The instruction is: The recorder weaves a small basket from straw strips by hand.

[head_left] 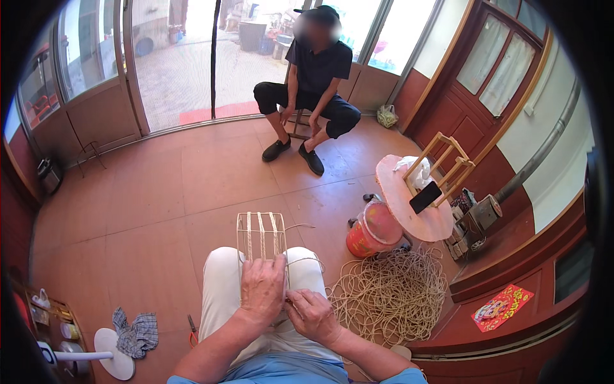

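- Wire frame (261,235) on my lap: light, stiff; my left hand (262,289) clenches its near edge.
- Cord (300,262) beside frame: soft, pliable; my right hand (311,313) pinches it.

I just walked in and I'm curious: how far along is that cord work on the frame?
Early on, it seems. Done: a few upright strands of cord already run across the frame on the lap. In hand: the left hand steadies the frame's near end while the right hand works the cord beside it. Left: most of the frame shows open gaps, and a big loose cord pile lies on the floor.
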### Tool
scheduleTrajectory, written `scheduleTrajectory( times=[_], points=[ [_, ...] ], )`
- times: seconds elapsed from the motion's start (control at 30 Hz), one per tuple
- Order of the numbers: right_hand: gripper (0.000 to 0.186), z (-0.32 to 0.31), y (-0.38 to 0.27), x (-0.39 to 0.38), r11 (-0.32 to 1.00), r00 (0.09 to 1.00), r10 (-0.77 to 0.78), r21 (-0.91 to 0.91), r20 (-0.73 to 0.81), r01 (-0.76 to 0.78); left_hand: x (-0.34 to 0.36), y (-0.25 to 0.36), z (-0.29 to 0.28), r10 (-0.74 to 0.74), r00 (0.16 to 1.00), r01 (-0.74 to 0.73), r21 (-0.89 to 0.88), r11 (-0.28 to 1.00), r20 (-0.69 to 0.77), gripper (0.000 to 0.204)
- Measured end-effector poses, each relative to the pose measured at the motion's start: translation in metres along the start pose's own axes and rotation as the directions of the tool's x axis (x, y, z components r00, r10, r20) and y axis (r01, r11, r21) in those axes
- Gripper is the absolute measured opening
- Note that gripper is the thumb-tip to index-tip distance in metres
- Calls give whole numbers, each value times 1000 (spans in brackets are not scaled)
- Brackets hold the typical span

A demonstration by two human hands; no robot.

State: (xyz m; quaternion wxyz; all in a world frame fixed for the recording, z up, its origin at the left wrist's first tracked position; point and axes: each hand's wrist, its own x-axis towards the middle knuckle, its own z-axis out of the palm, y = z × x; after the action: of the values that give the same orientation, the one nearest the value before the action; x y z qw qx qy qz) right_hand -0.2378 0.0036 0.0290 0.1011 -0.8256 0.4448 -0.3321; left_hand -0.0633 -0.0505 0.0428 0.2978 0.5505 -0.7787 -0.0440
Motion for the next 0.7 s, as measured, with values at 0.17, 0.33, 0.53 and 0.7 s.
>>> scheduleTrajectory(
  times=[0.17,0.33,0.53,0.7],
  points=[
    [28,1,-7,-9,1000,1000,-5,29,-16,5,-16,5,-4,-25,998,26,-20,999,64,37],
    [28,11,4,-9,1000,999,3,18,-32,-3,-33,-3,-5,-13,996,26,-143,989,93,58],
    [27,-1,3,15,999,1000,6,53,-15,-5,-24,1,-16,-10,1000,10,-148,989,-1,52],
    [29,4,5,9,998,1000,-3,64,-30,5,-11,1,-2,-16,1000,16,-25,1000,13,61]
  ],
)
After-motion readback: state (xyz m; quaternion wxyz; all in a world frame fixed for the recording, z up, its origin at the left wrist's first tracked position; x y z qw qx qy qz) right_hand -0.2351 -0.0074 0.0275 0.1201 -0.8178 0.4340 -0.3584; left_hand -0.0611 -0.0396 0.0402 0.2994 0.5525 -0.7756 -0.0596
